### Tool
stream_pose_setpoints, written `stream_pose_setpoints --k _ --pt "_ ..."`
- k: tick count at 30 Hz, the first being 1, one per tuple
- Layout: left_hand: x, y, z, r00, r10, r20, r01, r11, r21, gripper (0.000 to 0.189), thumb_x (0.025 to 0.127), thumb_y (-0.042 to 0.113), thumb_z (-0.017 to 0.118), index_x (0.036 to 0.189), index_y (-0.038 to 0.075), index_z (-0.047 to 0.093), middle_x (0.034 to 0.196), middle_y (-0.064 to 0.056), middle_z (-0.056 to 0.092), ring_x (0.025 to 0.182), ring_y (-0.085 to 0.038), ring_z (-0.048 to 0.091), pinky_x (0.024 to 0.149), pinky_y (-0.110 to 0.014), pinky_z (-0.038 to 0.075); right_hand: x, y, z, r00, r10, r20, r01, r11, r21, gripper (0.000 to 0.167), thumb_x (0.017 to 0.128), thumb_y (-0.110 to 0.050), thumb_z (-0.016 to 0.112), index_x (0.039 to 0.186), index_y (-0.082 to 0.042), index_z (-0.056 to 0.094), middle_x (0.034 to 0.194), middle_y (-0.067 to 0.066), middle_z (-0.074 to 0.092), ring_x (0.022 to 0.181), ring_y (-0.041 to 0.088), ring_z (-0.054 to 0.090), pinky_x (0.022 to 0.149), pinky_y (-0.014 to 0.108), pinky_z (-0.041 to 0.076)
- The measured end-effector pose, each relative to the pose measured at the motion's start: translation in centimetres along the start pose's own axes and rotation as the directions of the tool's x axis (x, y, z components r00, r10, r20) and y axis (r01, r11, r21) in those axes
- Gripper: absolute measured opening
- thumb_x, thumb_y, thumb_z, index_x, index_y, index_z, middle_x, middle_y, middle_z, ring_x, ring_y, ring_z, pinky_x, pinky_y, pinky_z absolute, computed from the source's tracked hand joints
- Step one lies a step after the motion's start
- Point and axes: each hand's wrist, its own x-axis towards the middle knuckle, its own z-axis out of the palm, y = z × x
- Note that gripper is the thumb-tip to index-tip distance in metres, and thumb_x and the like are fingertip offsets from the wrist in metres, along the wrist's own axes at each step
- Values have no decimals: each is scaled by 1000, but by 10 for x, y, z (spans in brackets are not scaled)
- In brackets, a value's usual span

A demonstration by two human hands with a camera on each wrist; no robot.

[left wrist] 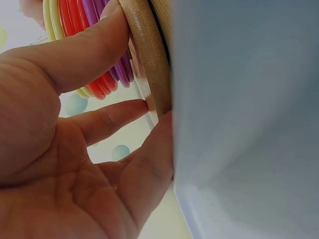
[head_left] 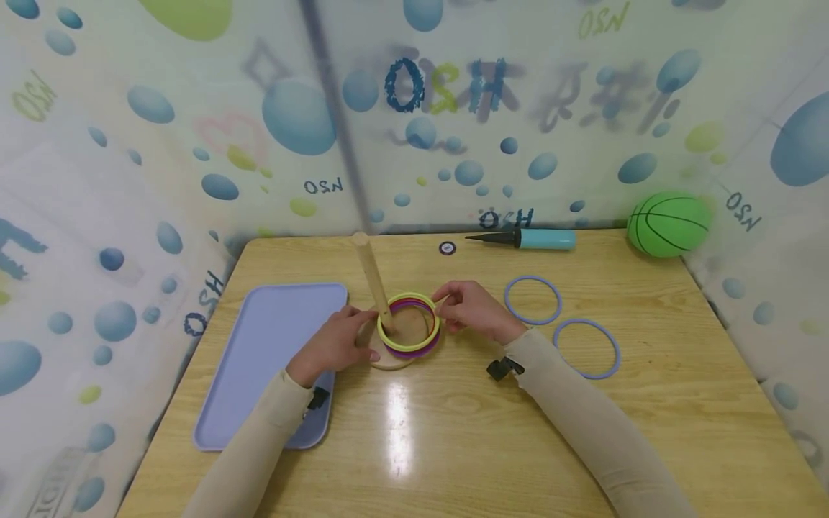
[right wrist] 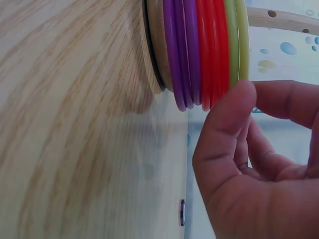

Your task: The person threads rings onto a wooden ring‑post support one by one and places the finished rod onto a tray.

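Nearest the person, two beige sleeves (head_left: 596,424) reach over a wood-grained table (head_left: 512,460) toward a wooden stand (head_left: 372,277), which has a round base and an upright peg. To the left of the stand lies a pale blue tray (head_left: 278,338), its near right part crossed by the left forearm.

The left hand (head_left: 333,342) is at the stand's left side, thumb and fingers spread in a wide curve that holds part of the base's rim, fingertips touching the wood. The right hand (head_left: 476,309) is at the stand's right side, thumb and index finger brought nearly together, pinching the edge of the yellow rings (right wrist: 239,45); how firmly cannot be told.

Those yellow rings top a stack low around the stand's peg, with red rings (right wrist: 213,50) beneath and purple rings (right wrist: 182,55) lowest, next to the base. The peg passes through the left part of the stack's opening, while the right fingertips meet the stack's outer right edge.

Right of the stand, past the right hand, two thin blue rings (head_left: 618,352) lie flat, near each other. Farther off than the stand are a small dark-rimmed disc (head_left: 447,248), then, rightward, a blue pump (head_left: 547,239) and a green ball (head_left: 669,224). Behind the stand rises a bubble-printed backdrop (head_left: 301,119).
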Motion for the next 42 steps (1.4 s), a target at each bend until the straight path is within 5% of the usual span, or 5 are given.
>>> stream_pose_setpoints --k 13,18,23,31,42 --pt "-1 2 -1 1000 -9 6 9 1000 -13 82 89 33 87 157 6 50 140 -23 58 128 -42 54 106 -56 47 -10 6 -12 999 -49 -11 47 994 -102 27 102 -17 69 126 -6 69 104 22 70 79 26 65 77 39 59" --pt "-1 1 -1 1000 -2 -1 2 1000 -9 82 89 33 87 156 6 51 140 -23 58 128 -42 54 106 -57 47 -22 4 -23 998 -69 -1 69 993 -96 36 103 -20 69 134 -1 65 112 21 69 93 38 66 85 46 60" --pt "-1 1 1 1000 -3 -1 3 1000 -17 81 88 33 88 156 6 51 139 -23 58 127 -41 54 105 -56 47 -33 6 -42 996 -83 -22 79 987 -138 42 105 -25 68 138 1 63 117 20 69 106 42 66 89 49 60" --pt "-3 0 1 1000 -5 -10 5 1000 -3 81 88 34 88 155 4 52 137 -23 60 126 -41 55 105 -57 47 -46 20 -80 989 -93 -118 70 980 -185 43 107 -28 65 140 -1 62 122 26 66 105 44 65 84 46 59" --pt "-2 -1 3 1000 -14 1 14 1000 -4 82 89 35 87 156 5 51 139 -22 58 129 -41 54 108 -56 45 -56 35 -129 964 -116 -238 58 970 -237 45 108 -27 64 142 1 59 126 28 66 108 34 69 87 40 63"
